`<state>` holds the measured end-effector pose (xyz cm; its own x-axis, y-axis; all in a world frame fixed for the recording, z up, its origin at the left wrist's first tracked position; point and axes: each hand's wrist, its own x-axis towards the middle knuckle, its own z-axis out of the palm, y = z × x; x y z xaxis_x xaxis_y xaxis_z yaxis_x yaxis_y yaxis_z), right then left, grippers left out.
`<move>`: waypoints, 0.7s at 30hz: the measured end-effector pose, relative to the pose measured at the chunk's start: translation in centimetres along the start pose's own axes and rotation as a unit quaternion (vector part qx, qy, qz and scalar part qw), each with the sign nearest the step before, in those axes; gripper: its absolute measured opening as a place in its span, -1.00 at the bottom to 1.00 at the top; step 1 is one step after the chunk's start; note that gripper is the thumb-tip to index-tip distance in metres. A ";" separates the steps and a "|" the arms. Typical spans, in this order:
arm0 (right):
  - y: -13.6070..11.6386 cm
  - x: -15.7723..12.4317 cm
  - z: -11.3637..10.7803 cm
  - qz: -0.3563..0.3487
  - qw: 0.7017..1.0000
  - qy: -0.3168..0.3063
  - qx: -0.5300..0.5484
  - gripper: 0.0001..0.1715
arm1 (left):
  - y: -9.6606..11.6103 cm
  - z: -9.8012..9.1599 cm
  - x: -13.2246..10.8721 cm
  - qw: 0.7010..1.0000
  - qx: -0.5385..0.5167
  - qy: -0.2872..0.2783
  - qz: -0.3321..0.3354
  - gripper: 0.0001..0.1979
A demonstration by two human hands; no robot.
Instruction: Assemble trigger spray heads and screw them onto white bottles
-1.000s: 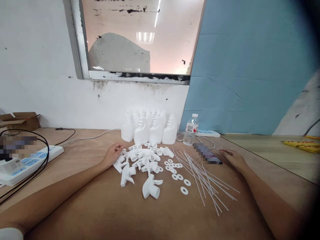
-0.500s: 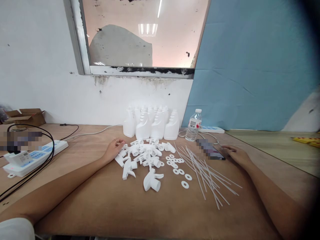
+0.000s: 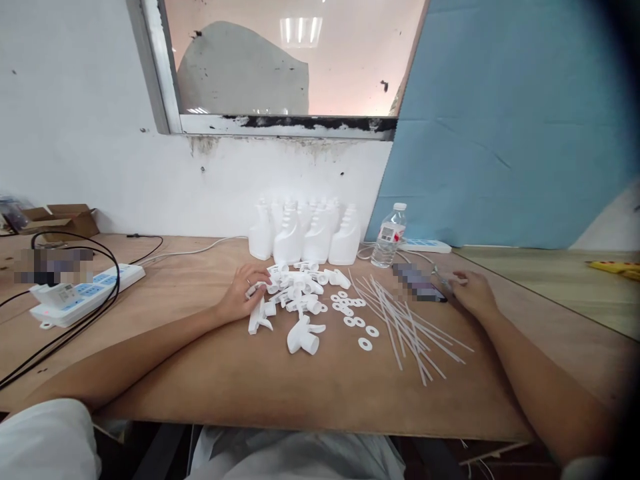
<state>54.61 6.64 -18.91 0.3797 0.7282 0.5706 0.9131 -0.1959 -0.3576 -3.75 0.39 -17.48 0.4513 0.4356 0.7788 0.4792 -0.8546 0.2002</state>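
My left hand [image 3: 245, 291] is at the left side of a pile of white trigger sprayer heads [image 3: 300, 283], its fingers closed around one sprayer head [image 3: 257, 291] that they partly cover. Just below that hand lies another sprayer head [image 3: 260, 317], and a separate one [image 3: 303, 335] rests nearer the table's front. My right hand [image 3: 473, 291] lies on the table beside a dark phone [image 3: 419, 283], its fingers loosely bent and apart, with nothing visible in them. Between the hands are flat white ring washers [image 3: 354, 321] and a loose spread of thin white tubes [image 3: 407, 327].
Several white spray bottles [image 3: 316, 237] stand against the wall, with a clear water bottle [image 3: 390, 237] to their right. A power strip [image 3: 90, 293] with black cables occupies the left, near a cardboard box [image 3: 70, 220]. Another strip [image 3: 425, 247] lies behind the phone.
My left hand has moved right and closed around a sprayer head at the pile's edge. My right hand has shifted slightly, its fingers more bent. The view has tilted down, revealing the table's front edge.
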 end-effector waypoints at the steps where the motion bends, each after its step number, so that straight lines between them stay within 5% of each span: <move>1: -0.5 -0.2 -0.3 0.003 1.000 0.002 -0.002 -0.66 | 1.4 0.2 0.0 1.000 -0.004 -0.014 0.023 -0.83; 6: -5.0 -0.7 -1.4 -0.080 0.995 -0.042 0.042 -0.62 | 7.6 2.0 -0.6 0.984 -0.028 -0.128 0.118 -0.59; 10: -10.6 -2.9 -2.3 -0.200 0.955 -0.190 0.107 -0.70 | 8.6 3.3 -1.0 0.975 -0.010 -0.206 0.081 -0.50; 13: -15.1 -5.8 -3.8 -0.282 0.865 -0.384 0.157 -0.67 | 8.0 3.5 -1.3 0.975 -0.051 -0.215 0.036 -0.62; 16: -18.5 -8.4 -5.7 -0.291 0.779 -0.524 0.183 -0.62 | 7.8 3.2 -1.1 0.974 -0.110 -0.200 0.000 -0.67; 21: -20.2 -10.3 -6.6 -0.309 0.670 -0.644 0.202 -0.43 | 8.4 3.1 -0.1 0.954 -0.193 -0.210 -0.088 -0.73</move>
<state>33.26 -1.27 -12.68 -0.7333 0.6022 -0.3157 0.6229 0.4089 -0.6670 2.54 -5.91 -17.68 0.6897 0.5882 0.4223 0.2994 -0.7627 0.5733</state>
